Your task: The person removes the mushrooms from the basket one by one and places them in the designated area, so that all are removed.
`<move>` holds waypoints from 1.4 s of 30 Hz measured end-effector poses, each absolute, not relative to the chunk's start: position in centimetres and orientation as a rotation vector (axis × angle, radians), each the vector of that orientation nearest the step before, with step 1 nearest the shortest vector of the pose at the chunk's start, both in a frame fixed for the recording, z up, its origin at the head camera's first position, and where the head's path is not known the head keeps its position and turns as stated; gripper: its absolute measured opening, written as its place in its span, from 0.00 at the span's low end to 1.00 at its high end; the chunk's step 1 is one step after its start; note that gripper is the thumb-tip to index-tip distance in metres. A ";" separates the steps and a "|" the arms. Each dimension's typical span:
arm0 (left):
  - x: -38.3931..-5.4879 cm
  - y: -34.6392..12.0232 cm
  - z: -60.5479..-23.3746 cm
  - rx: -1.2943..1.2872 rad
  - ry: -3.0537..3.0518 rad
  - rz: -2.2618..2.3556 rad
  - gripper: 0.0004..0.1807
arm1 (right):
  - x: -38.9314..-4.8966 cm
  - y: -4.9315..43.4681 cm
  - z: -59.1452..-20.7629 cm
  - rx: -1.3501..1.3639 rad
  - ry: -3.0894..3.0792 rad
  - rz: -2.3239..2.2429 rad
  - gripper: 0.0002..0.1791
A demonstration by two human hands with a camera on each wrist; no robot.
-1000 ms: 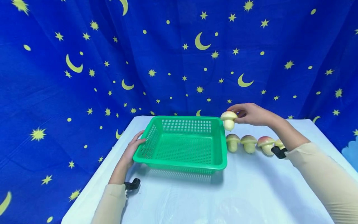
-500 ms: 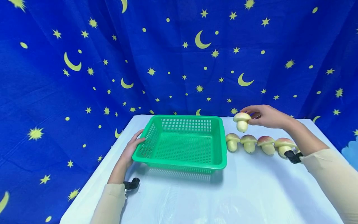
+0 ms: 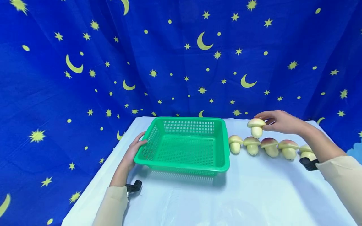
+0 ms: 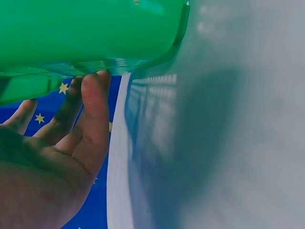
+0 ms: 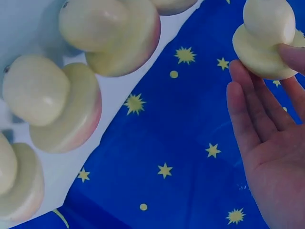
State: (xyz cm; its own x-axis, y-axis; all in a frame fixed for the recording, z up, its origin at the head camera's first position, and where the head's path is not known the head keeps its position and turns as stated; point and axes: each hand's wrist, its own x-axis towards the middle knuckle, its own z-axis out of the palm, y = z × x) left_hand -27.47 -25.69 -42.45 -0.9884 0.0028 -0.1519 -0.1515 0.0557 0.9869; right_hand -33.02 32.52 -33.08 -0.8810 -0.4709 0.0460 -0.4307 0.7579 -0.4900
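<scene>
1. Head view: the right hand (image 3: 282, 121) pinches a toy mushroom (image 3: 256, 126) by its cap, in the air just above a row of mushrooms (image 3: 270, 147) on the white table (image 3: 254, 194), right of the green basket (image 3: 185, 146). The left hand (image 3: 133, 150) rests with relaxed fingers against the basket's left rim.
2. Left wrist view: straight fingers (image 4: 95, 102) touch the basket's underside (image 4: 90, 33).
3. Right wrist view: fingertips (image 5: 290, 55) grip the mushroom's cap (image 5: 264, 40); three others (image 5: 81, 71) stand on the table.
</scene>
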 end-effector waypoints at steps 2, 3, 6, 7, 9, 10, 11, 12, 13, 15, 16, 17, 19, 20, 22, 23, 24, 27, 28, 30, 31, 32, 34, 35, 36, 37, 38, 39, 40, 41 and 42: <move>-27.5 -25.5 -42.4 -0.152 2.194 2.071 0.31 | -32.9 33.0 -33.0 -0.721 2.882 -0.754 0.24; -27.5 -25.5 -42.4 -0.154 2.191 2.072 0.31 | -32.9 33.2 -33.0 -0.720 2.884 -0.749 0.24; -27.5 -25.4 -42.4 -0.163 2.187 2.066 0.31 | -32.8 33.8 -33.0 -0.708 2.886 -0.737 0.25; -27.5 -25.5 -42.4 -0.167 2.184 2.067 0.31 | -32.8 34.0 -33.0 -0.704 2.886 -0.733 0.25; -27.5 -25.6 -42.4 -0.168 2.165 2.082 0.31 | -32.8 34.4 -33.1 -0.685 2.891 -0.734 0.25; -27.4 -25.6 -42.3 -0.165 2.156 2.087 0.31 | -32.8 34.7 -33.2 -0.678 2.892 -0.733 0.26; -27.4 -25.6 -42.2 -0.162 2.150 2.087 0.31 | -32.8 34.9 -33.3 -0.664 2.894 -0.731 0.26; -27.2 -25.6 -41.9 -0.157 2.146 2.085 0.31 | -32.8 35.2 -33.4 -0.659 2.898 -0.729 0.26; -27.0 -25.4 -41.5 -0.146 2.147 2.079 0.31 | -32.7 35.5 -33.4 -0.648 2.903 -0.726 0.25; -26.6 -25.0 -40.9 -0.140 2.147 2.073 0.31 | -32.5 36.0 -33.7 -0.621 2.907 -0.725 0.25; -26.4 -24.8 -40.5 -0.138 2.152 2.065 0.31 | -32.3 36.3 -33.8 -0.615 2.905 -0.723 0.25; -26.3 -24.7 -40.3 -0.139 2.153 2.058 0.31 | -32.2 36.6 -33.9 -0.601 2.908 -0.714 0.25; -26.3 -24.6 -40.4 -0.139 2.152 2.054 0.31 | -31.9 37.3 -34.0 -0.574 2.911 -0.696 0.25; -26.5 -24.7 -40.6 -0.140 2.151 2.053 0.31 | -31.8 37.6 -34.1 -0.563 2.913 -0.686 0.25; -26.9 -24.9 -41.1 -0.143 2.151 2.054 0.31 | -31.7 38.4 -34.1 -0.557 2.917 -0.666 0.26; -27.2 -25.0 -41.4 -0.145 2.151 2.058 0.31 | -31.7 38.7 -34.1 -0.554 2.923 -0.659 0.26; -27.3 -25.2 -41.6 -0.146 2.154 2.063 0.31 | -31.7 39.0 -34.0 -0.554 2.926 -0.659 0.26; -27.5 -25.4 -42.1 -0.156 2.163 2.079 0.31 | -31.9 39.4 -33.9 -0.554 2.928 -0.660 0.27; -27.5 -25.5 -42.2 -0.158 2.163 2.080 0.31 | -31.9 39.5 -34.0 -0.551 2.924 -0.661 0.27; -27.5 -25.5 -42.4 -0.164 2.155 2.084 0.31 | -31.9 39.7 -34.0 -0.532 2.916 -0.660 0.27; -27.5 -25.6 -42.5 -0.169 2.150 2.089 0.31 | -31.9 39.8 -34.1 -0.524 2.909 -0.663 0.28; -27.4 -25.6 -42.6 -0.176 2.146 2.091 0.31 | -31.9 40.0 -34.2 -0.518 2.905 -0.664 0.28; -27.4 -25.6 -42.6 -0.178 2.143 2.095 0.31 | -31.8 40.4 -34.3 -0.499 2.910 -0.656 0.29; -27.4 -25.6 -42.6 -0.176 2.148 2.093 0.31 | -31.7 40.6 -34.4 -0.487 2.918 -0.648 0.29; -27.4 -25.6 -42.6 -0.178 2.156 2.096 0.31 | -31.7 40.9 -34.4 -0.475 2.928 -0.638 0.29; -27.4 -25.6 -42.5 -0.175 2.166 2.093 0.31 | -31.6 41.2 -34.5 -0.461 2.939 -0.627 0.29; -27.5 -25.6 -42.5 -0.171 2.176 2.086 0.31 | -31.5 41.5 -34.5 -0.450 2.950 -0.615 0.30; -27.5 -25.5 -42.5 -0.165 2.186 2.077 0.31 | -31.4 41.8 -34.6 -0.440 2.958 -0.605 0.30; -27.6 -25.5 -42.4 -0.163 2.192 2.071 0.31 | -31.4 42.1 -34.7 -0.429 2.966 -0.594 0.30; -27.6 -25.5 -42.4 -0.164 2.195 2.069 0.31 | -31.3 42.4 -34.8 -0.421 2.970 -0.589 0.30; -27.7 -25.4 -42.3 -0.166 2.195 2.067 0.31 | -31.2 42.7 -34.9 -0.414 2.972 -0.585 0.30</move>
State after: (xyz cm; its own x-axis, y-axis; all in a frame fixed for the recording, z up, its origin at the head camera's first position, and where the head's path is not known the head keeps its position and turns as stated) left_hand -27.72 -25.44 -42.34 -0.9865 0.0037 -0.1637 -0.1632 0.0602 0.9848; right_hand -31.25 42.72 -34.91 -0.9599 -0.2788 -0.0301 -0.2467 0.8904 -0.3826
